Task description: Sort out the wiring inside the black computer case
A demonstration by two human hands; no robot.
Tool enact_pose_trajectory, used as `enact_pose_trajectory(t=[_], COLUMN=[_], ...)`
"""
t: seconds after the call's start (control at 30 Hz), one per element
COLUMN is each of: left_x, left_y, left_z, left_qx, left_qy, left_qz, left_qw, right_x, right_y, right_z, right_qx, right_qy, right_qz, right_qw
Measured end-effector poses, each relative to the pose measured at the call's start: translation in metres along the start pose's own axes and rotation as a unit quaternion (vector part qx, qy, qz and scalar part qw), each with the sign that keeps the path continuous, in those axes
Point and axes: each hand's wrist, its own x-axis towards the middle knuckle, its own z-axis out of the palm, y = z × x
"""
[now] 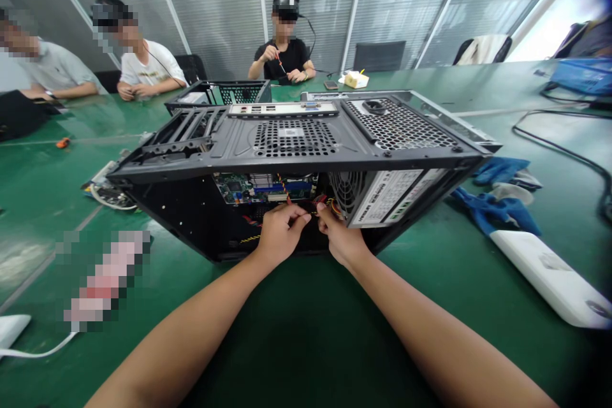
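A black computer case [229,152] lies in front of me with its rear panel facing up and one side open toward me. Both of my hands reach into that open side. My left hand [280,233] is closed, thumb and forefinger pinching a thin yellow-and-black cable [285,191]. Close beside it, my right hand [342,236] also pinches a cable, near a bundle of coloured wires [337,207] from the power supply [389,201]. The motherboard [234,189] shows deeper inside, left of the power supply. My fingers partly hide the cables.
Another open case [229,90] stands behind mine. Blue gloves [507,210] and a white power bank-like block [549,277] lie at right, a black cable [564,115] beyond. At left are a pixelated object [108,277] and loose parts [108,188]. Several people sit across the table.
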Motion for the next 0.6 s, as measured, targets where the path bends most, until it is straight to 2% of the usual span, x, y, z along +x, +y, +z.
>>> enact_pose_trajectory(t=[0.17, 0.4, 0.47, 0.6], left_x=[0.0001, 0.0034, 0.0042, 0.0035], left_y=[-0.0016, -0.0069, -0.0074, -0.0046], left_z=[0.0010, 0.0006, 0.0007, 0.0010], left_qx=[-0.040, -0.149, -0.148, -0.095], left_qy=[-0.042, -0.105, -0.102, -0.051], left_qz=[-0.052, -0.131, -0.126, -0.069], left_qw=[0.997, 0.974, 0.976, 0.992], right_x=[0.0010, 0.0011, 0.0003, -0.0017], right_y=[0.0044, 0.0024, 0.0005, -0.0023], right_z=[-0.0026, -0.0026, -0.0013, 0.0008], right_qx=[-0.020, -0.019, -0.009, 0.000], right_qy=[0.004, -0.014, -0.020, -0.005], right_qz=[-0.007, 0.006, 0.010, 0.014], right_qw=[1.000, 1.000, 1.000, 1.000])
